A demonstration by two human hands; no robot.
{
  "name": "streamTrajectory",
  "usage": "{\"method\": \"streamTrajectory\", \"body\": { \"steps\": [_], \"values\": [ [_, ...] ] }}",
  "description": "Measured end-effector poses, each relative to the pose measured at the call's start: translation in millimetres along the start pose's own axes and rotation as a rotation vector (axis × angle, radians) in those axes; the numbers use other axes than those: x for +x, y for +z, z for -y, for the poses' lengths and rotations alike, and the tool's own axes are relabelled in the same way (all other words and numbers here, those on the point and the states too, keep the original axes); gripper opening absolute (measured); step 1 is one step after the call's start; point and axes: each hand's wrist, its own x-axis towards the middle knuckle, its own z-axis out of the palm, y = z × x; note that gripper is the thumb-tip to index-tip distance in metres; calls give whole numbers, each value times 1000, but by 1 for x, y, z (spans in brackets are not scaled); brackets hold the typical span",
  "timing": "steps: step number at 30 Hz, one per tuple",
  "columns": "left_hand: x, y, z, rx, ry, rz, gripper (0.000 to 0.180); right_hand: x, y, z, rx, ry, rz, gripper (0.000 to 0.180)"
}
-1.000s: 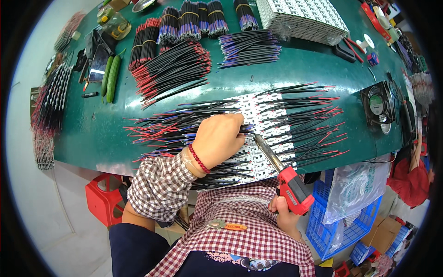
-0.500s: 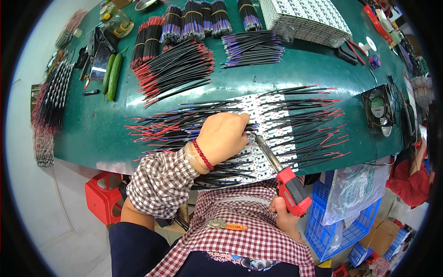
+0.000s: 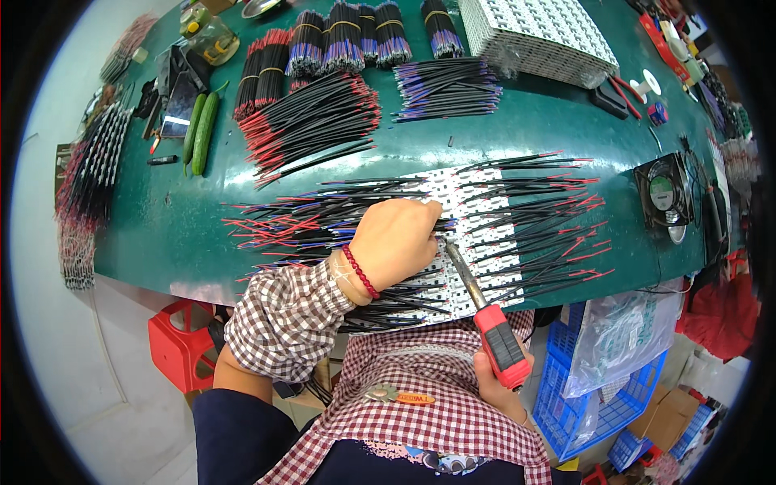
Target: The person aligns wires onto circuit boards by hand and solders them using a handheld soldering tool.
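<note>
My left hand (image 3: 394,242) is closed in a pinch over the white panel of small circuit boards (image 3: 443,184), on a thin black wire whose end shows beside the fingertips. Its grip is mostly hidden by the knuckles. In my right hand (image 3: 495,391) is a soldering iron (image 3: 503,346) with a red and black handle. The iron's metal tip reaches up to the panel just below my left fingertips; exact contact is too small to tell. Black wires with red and blue ends (image 3: 295,217) stick out on the panel's left, and more black wires with red ends (image 3: 558,228) on its right.
Behind the panel lie loose red-ended wires (image 3: 311,121), blue-ended wires (image 3: 449,87) and banded wire bundles (image 3: 343,36). A stack of white panels (image 3: 537,36) stands at the back. Cucumbers (image 3: 204,133) lie left, a small fan (image 3: 663,190) right. A blue crate (image 3: 558,404) stands below.
The soldering iron's handle has swung left and turned in my right hand, its tip staying near the same spot. My left hand keeps its pinch. At far right, another person's arm has dropped from sight.
</note>
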Motion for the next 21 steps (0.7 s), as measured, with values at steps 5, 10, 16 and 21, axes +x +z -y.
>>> {"method": "streamTrajectory", "body": {
  "steps": [5, 10, 16, 21],
  "values": [
    [2, 1, -1, 4, 0, 11, 14, -6, -2, -9, -9, -36, -6, 38],
    [1, -1, -2, 9, 3, 16, 15, -21, -1, -26, 9, 42, 13, 38],
    [0, 2, -1, -11, 14, -5, 15, -2, 4, -9, 19, -4, -29, 33],
    [0, 1, -2, 10, 3, 1, 14, -6, 3, -13, 31, 10, -8, 31]
  ]
}}
